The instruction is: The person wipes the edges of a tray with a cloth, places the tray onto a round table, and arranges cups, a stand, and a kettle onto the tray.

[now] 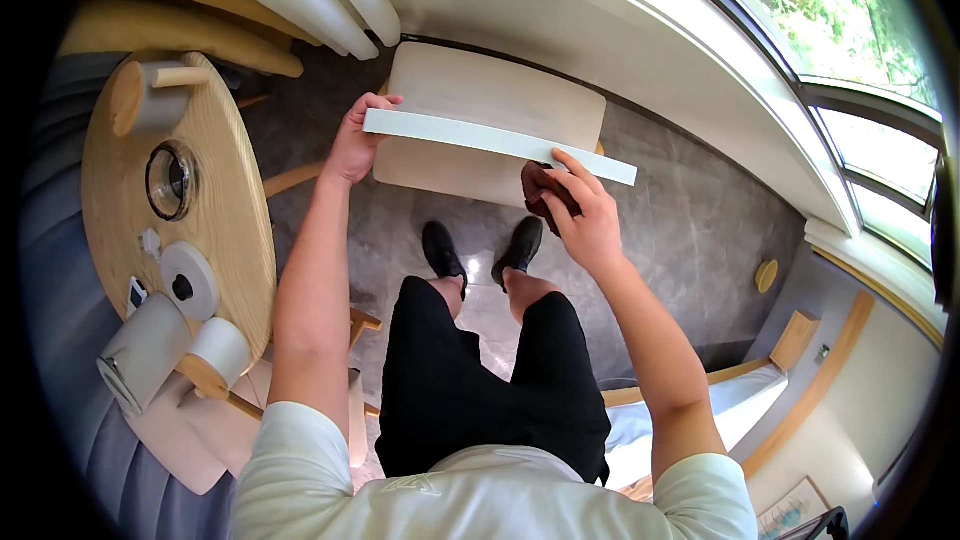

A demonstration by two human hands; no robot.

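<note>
One white strip (480, 135), one brown cloth (535, 182)
Left hand (356, 142) pinches strip, right hand (588, 220) cloth; floor (690, 210) borders one bench's (500, 80) right edge.

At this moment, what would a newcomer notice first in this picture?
Probably the long pale strip in the middle: the left hand grips one end, the right hand holds a brown cloth near the other. Then come the bright window at upper right and the wooden table at left.
</note>
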